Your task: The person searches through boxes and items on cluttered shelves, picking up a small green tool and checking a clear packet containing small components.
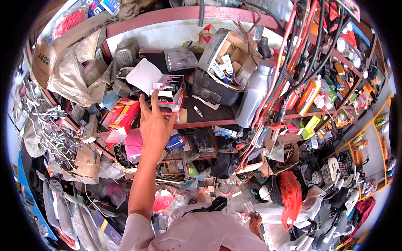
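My left hand [155, 125] reaches up to the shelf with its fingers apart, holding nothing. Its fingertips are at the near side of an open carton [171, 100] with a raised white flap [144, 75] and small boxes inside; whether they touch it I cannot tell. A red and yellow box [122, 116] stands just left of the hand. To the right of the carton lies a spark plug [198, 111] on the dark shelf. Low by my body, my right hand [255, 224] is closed on a small clear packet [250, 208], partly hidden by the fingers.
A grey bottle [256, 94] and an open cardboard box [228, 62] of small packs stand right of the carton. Red and black cables [289, 62] hang in front of the shelf. Tangled wires [50, 129] crowd the left. A red bag [289, 194] hangs at lower right.
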`<action>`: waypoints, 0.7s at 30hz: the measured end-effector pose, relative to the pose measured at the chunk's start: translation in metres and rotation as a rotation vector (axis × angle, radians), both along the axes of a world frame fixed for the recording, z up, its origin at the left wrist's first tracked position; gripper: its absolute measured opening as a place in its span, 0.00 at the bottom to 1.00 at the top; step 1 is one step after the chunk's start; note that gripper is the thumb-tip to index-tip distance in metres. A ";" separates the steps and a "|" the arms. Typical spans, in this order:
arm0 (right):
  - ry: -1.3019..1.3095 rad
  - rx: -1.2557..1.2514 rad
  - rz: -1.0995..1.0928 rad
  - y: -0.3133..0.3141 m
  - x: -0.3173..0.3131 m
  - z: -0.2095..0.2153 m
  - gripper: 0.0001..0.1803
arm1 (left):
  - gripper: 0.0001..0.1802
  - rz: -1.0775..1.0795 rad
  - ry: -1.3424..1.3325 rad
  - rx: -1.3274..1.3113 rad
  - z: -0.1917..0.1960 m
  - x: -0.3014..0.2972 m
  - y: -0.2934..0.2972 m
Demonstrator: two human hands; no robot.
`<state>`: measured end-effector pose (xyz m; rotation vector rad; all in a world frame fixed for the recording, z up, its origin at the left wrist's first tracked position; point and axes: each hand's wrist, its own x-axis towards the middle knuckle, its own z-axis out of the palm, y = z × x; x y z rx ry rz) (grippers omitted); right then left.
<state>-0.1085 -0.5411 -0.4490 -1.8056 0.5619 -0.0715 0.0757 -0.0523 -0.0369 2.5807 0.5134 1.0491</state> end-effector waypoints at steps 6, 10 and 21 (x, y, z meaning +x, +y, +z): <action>-0.226 -0.116 0.221 0.068 0.082 0.129 0.14 | 0.34 -0.014 -0.184 0.390 0.045 -0.030 -0.002; -0.590 -0.148 0.374 0.108 0.134 0.189 0.12 | 0.22 -0.264 -0.233 0.444 0.095 0.006 0.007; -0.910 -0.001 0.643 0.209 0.189 0.321 0.12 | 0.32 -0.374 0.756 0.521 0.144 0.201 0.095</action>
